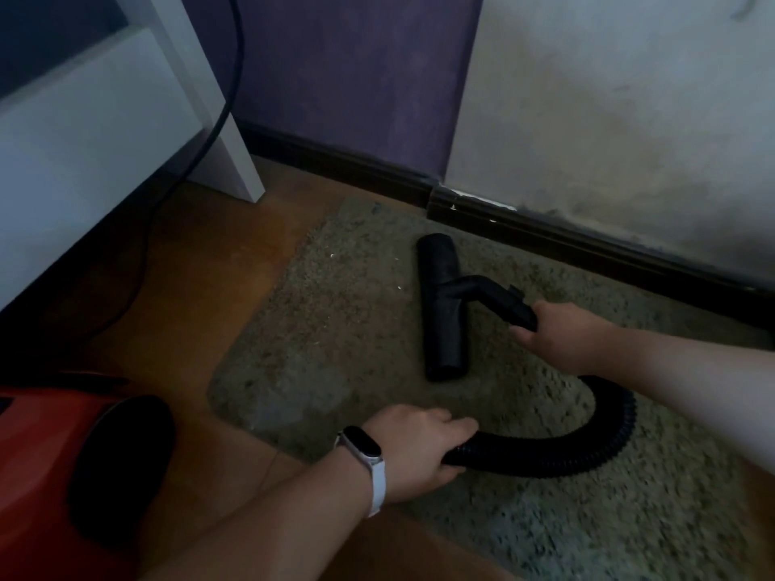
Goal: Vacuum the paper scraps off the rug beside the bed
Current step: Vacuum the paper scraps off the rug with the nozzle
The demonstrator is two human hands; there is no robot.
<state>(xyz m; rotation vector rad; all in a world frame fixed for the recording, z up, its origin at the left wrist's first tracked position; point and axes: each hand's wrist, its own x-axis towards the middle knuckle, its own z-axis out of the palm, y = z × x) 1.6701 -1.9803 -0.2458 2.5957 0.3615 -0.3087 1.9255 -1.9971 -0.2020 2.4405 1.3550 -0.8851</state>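
Several pale paper scraps (332, 256) dot the shaggy grey-green rug (318, 329), most of them scattered just left of the black floor head (440, 308). That head lies flat on the pile with its long axis running from the dark skirting board (545, 236) back toward the person, and its curved neck branches off to the right. The right hand (557, 337) is wrapped around the end of that neck where the tube begins, fingers curled tight about it, just right of the head. From under this hand the ribbed black hose (608, 425) loops down and round to the left across the rug. The left hand (413, 442), with a white-strapped watch (362, 448) on its wrist, grips the hose near the rug's front edge, below the head and well apart from it. 1 red vacuum body (50, 454) sits at the lower left on the wooden floor (188, 266). White furniture (84, 140) stands at the upper left, and a dark cable (226, 98) hangs in front of it.
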